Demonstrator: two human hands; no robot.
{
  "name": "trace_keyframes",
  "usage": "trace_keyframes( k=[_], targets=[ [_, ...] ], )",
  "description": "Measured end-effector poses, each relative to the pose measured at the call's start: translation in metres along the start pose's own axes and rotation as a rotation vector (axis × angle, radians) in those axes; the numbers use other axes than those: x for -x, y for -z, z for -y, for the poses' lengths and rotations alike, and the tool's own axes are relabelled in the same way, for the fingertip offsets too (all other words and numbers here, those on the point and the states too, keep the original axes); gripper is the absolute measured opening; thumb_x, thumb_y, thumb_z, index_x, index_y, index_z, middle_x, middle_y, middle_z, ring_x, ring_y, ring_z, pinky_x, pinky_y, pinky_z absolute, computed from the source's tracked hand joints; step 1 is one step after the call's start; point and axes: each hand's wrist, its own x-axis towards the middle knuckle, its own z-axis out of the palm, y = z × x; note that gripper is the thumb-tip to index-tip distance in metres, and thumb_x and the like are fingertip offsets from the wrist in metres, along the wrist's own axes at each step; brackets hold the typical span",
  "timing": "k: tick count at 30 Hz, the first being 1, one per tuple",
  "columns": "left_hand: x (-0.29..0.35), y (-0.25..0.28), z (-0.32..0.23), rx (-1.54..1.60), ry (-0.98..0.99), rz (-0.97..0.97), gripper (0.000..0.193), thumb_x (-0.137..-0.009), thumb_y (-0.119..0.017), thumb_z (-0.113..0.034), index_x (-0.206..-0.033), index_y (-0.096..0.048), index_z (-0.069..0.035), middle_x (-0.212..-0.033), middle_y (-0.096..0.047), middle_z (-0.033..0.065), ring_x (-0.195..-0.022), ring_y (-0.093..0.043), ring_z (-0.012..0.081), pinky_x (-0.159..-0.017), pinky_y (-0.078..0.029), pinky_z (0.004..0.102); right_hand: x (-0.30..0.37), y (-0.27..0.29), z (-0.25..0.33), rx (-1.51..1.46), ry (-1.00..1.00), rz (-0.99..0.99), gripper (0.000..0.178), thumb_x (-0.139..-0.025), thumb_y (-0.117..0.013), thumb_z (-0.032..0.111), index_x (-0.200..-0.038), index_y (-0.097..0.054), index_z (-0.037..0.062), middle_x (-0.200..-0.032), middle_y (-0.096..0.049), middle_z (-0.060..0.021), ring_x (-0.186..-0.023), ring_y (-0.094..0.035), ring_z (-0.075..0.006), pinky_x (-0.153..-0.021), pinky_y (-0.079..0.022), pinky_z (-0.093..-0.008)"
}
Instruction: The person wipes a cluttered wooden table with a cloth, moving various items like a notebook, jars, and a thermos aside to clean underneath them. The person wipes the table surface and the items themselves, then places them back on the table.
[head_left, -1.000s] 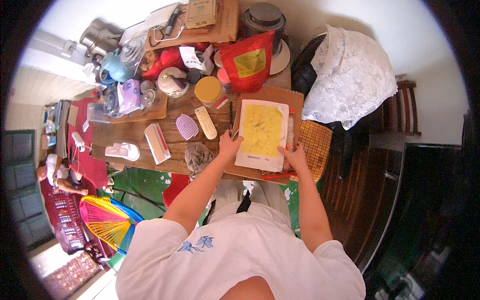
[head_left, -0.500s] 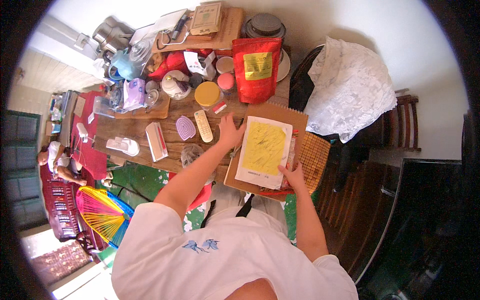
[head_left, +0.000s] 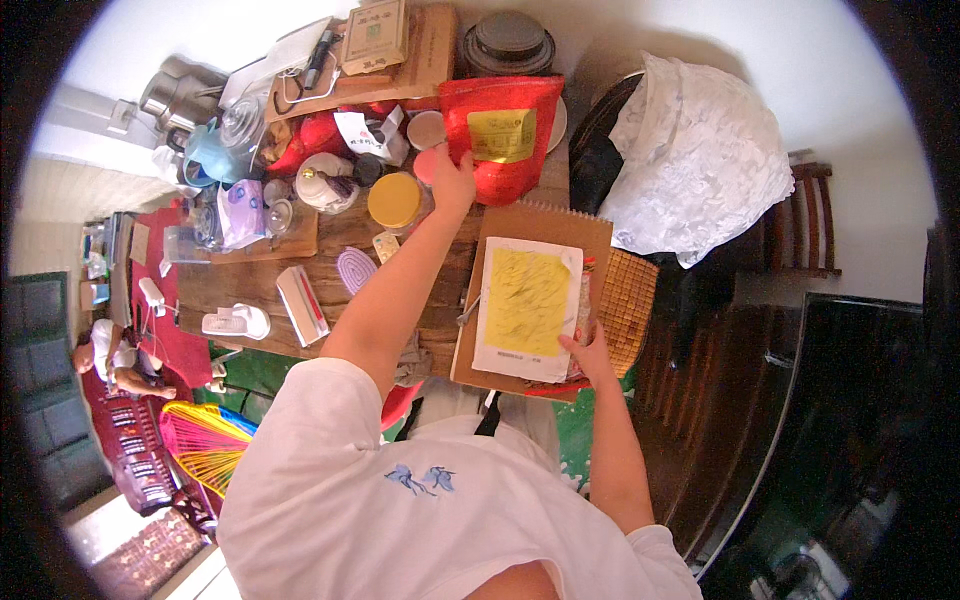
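Observation:
My left hand (head_left: pixel 453 188) reaches across the table with thumb and fingers apart. It is beside the left edge of a red pouch (head_left: pixel 545 120) with a yellow label, over a jar with a pink lid (head_left: pixel 427 166). Whether it touches either I cannot tell. My right hand (head_left: pixel 592 355) grips the right side of a white sheet (head_left: pixel 525 310) with a yellow panel of dark strokes, thumb on top. Beneath that sheet lies a brown spiral-bound pad (head_left: pixel 545 225), with a red patterned piece showing between them.
A yellow-lidded jar (head_left: pixel 394 200), remote control (head_left: pixel 386 247), purple spiral pad (head_left: pixel 355 270) and slim box (head_left: pixel 302 305) lie left of my arm. Behind stand a white teapot (head_left: pixel 325 183) and a dark pot (head_left: pixel 508 45). A woven mat (head_left: pixel 628 300) is at right. A person sits far left.
My left hand has moved forward from the pad's left edge to the pink-lidded jar and red pouch. My right hand keeps its place on the sheet. The view has shifted slightly.

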Motion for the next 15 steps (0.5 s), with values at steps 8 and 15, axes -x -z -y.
trace_keyframes(
  k=[8, 15],
  targets=[
    [0.014, 0.024, -0.015, -0.085, 0.016, -0.065, 0.051, -0.092, -0.058, -0.009, -0.137, -0.037, 0.001, -0.124, -0.053, 0.0281, -0.110, -0.056, 0.0435, -0.089, -0.047, 0.0453, -0.010, -0.004, -0.022, -0.038, 0.038, -0.050, 0.108, -0.072, -0.085, 0.034, -0.149, -0.020, -0.0051, -0.137, -0.047, -0.0218, -0.117, -0.051, -0.0277, -0.095, -0.042, -0.0362],
    [0.072, 0.053, -0.050, -0.005, -0.025, 0.125, 0.066, -0.089, -0.062, -0.009, -0.144, -0.028, 0.000, -0.140, -0.034, 0.0280, -0.093, -0.061, 0.0364, -0.084, -0.050, 0.0406, 0.000, -0.002, -0.029, 0.011, -0.011, -0.103, 0.106, -0.073, -0.085, 0.035, -0.149, -0.023, -0.0041, -0.139, -0.047, -0.0216, -0.118, -0.053, -0.0272, -0.093, -0.045, -0.0355]
  ],
)
